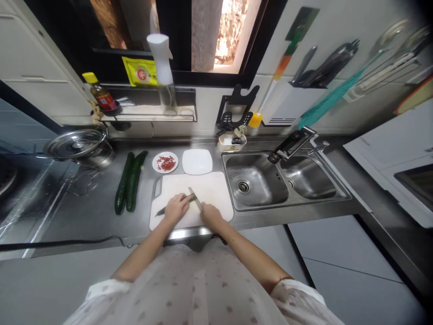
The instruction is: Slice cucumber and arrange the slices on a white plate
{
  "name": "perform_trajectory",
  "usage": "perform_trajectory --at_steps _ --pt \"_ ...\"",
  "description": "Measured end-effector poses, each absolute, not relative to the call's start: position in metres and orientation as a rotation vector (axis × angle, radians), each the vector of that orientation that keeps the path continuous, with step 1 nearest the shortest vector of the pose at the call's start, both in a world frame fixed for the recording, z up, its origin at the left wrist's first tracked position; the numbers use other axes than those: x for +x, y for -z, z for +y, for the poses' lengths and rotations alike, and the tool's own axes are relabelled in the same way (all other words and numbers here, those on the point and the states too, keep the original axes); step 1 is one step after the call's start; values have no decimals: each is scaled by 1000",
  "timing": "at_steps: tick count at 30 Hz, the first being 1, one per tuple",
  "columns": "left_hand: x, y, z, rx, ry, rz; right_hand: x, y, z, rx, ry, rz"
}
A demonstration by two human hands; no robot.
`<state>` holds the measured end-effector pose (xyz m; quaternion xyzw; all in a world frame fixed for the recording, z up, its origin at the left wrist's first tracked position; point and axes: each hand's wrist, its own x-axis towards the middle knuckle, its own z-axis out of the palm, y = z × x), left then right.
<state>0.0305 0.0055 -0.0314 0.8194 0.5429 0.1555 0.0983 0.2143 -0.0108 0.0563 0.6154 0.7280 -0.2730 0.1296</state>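
Observation:
A white cutting board lies on the steel counter in front of me. Across its left half runs a thin dark green strip, which looks like cucumber. My left hand presses on this strip, fingers closed over it near its right end. In my right hand is a knife, its blade slanting up and left, close to the left fingertips and at the strip's right end. Behind the board are a white plate of small red pieces and a bare white plate.
Two whole cucumbers lie left of the board, beside a wire rack and a lidded steel pot. A double sink with a faucet adjoins the board's right side. Behind stands a small utensil holder.

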Motion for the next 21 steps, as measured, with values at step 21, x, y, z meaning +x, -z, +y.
perform_trajectory --at_steps 21 --pt "29 33 7 2410 -454 1594 213 -49 -11 1780 807 2113"
